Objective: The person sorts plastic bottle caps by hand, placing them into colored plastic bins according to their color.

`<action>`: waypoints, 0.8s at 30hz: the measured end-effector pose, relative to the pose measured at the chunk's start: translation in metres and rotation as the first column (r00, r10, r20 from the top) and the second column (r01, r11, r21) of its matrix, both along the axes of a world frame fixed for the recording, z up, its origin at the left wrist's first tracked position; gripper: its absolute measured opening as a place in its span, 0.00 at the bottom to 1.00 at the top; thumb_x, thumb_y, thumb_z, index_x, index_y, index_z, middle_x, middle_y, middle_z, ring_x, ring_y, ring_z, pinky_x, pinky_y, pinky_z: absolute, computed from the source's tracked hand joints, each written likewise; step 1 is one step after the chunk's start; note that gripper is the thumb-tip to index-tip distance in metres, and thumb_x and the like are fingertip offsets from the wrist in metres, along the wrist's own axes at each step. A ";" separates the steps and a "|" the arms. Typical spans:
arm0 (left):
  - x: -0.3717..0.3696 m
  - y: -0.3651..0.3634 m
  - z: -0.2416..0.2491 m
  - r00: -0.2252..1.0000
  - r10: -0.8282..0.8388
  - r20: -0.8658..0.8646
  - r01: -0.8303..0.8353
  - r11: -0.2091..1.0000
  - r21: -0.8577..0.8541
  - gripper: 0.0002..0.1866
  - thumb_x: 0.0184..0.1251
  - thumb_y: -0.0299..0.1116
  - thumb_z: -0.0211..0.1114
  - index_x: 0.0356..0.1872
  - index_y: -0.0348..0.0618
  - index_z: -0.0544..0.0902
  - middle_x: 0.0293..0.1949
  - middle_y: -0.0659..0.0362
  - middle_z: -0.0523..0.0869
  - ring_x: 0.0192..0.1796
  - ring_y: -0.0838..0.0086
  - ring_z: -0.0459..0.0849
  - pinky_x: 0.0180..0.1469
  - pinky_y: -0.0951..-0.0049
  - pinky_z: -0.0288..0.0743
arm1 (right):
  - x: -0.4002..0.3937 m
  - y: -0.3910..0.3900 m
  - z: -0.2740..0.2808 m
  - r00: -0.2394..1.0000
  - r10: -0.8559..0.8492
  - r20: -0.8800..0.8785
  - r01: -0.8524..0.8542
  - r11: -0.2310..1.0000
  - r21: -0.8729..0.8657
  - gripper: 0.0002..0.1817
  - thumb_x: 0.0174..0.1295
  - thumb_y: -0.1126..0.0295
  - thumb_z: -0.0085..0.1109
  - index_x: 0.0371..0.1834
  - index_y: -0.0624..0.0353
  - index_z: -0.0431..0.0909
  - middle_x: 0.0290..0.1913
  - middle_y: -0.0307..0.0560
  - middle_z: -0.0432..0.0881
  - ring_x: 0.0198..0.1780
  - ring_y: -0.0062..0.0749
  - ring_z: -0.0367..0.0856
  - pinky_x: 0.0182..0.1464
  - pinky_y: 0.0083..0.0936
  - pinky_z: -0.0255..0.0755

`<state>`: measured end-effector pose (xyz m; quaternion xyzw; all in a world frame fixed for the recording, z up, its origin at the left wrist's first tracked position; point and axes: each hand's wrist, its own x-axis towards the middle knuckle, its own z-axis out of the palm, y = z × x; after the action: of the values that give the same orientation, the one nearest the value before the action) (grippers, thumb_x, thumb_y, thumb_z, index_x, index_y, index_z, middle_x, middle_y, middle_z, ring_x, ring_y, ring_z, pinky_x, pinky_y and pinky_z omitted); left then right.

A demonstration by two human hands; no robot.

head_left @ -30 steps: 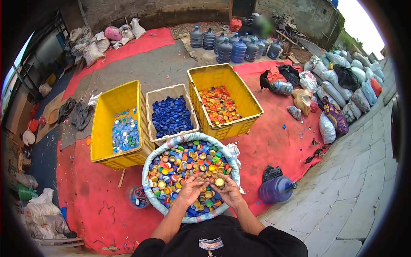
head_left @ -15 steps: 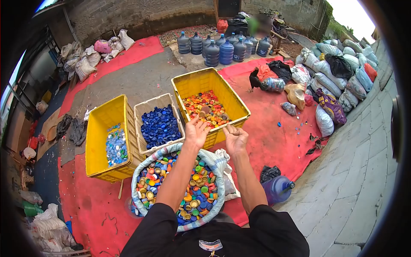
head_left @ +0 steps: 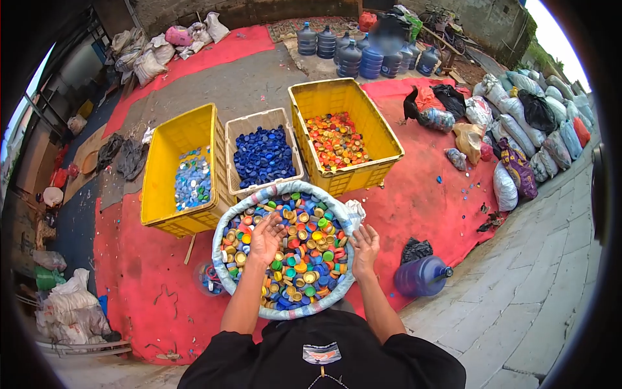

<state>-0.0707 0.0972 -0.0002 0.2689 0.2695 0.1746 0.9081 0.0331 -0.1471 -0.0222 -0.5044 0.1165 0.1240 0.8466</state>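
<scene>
Outdoor yard, daylight; red mat (head_left: 149,285) over concrete floor (head_left: 220,91), paved path (head_left: 538,285) right, brick wall (head_left: 194,10) behind

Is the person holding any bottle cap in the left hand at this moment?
No, the left hand is open with its palm up and empty above the sack of mixed caps.

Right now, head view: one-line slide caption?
Both open hands, left hand and right hand, hover over a sack of mixed bottle caps before three sorting crates.
</scene>
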 end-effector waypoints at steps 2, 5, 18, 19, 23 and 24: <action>-0.030 0.007 -0.001 0.998 0.040 -0.049 -0.037 0.998 0.045 0.14 0.69 0.38 0.60 0.50 0.41 0.77 0.40 0.61 0.82 0.39 0.75 0.80 0.45 0.70 0.78 | -0.018 -0.001 -0.015 0.989 0.063 0.137 -0.037 0.981 -0.190 0.31 0.56 0.82 0.45 0.67 0.67 0.57 0.63 0.61 0.67 0.60 0.41 0.73 0.59 0.35 0.73; -0.066 0.014 -0.009 0.994 0.066 -0.090 -0.058 0.994 0.094 0.13 0.70 0.38 0.59 0.49 0.42 0.77 0.37 0.62 0.82 0.35 0.78 0.79 0.41 0.74 0.77 | -0.038 0.011 -0.016 0.968 0.117 0.220 -0.027 0.927 -0.375 0.26 0.58 0.85 0.44 0.63 0.68 0.62 0.57 0.57 0.73 0.54 0.33 0.77 0.54 0.26 0.75; -0.153 0.008 -0.016 0.981 0.048 -0.188 -0.025 0.992 0.124 0.07 0.70 0.33 0.61 0.44 0.43 0.78 0.33 0.65 0.81 0.27 0.86 0.74 0.32 0.84 0.69 | -0.071 0.089 -0.012 0.484 0.782 0.392 0.156 0.363 -0.918 0.22 0.51 0.77 0.63 0.53 0.62 0.75 0.39 0.49 0.84 0.42 0.47 0.76 0.47 0.39 0.70; -0.158 0.009 -0.020 0.978 0.048 -0.202 -0.022 0.992 0.128 0.07 0.70 0.32 0.60 0.45 0.43 0.78 0.33 0.65 0.80 0.27 0.85 0.74 0.32 0.83 0.70 | -0.072 0.095 -0.007 0.468 0.809 0.356 0.178 0.309 -0.934 0.23 0.51 0.77 0.63 0.54 0.61 0.74 0.41 0.48 0.85 0.43 0.46 0.77 0.49 0.38 0.70; -0.172 0.015 -0.020 0.972 0.030 -0.235 0.007 0.988 0.155 0.07 0.71 0.31 0.59 0.46 0.42 0.77 0.34 0.64 0.80 0.27 0.85 0.74 0.32 0.82 0.71 | -0.071 0.111 -0.003 0.457 0.853 0.254 0.199 0.180 -0.963 0.27 0.50 0.77 0.65 0.57 0.60 0.72 0.47 0.48 0.85 0.46 0.45 0.78 0.52 0.37 0.70; -0.173 0.018 -0.023 0.972 0.023 -0.234 0.016 0.987 0.161 0.07 0.71 0.30 0.59 0.46 0.41 0.77 0.34 0.64 0.80 0.27 0.85 0.74 0.32 0.82 0.71 | -0.071 0.113 -0.002 0.454 0.858 0.239 0.202 0.162 -0.966 0.28 0.49 0.76 0.66 0.57 0.60 0.72 0.47 0.48 0.85 0.47 0.45 0.78 0.52 0.37 0.70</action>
<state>-0.2440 0.1152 -0.0230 0.3599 0.3605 0.1644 0.8447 -0.0377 -0.0339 -0.0245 -0.8966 -0.3701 0.0068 0.2432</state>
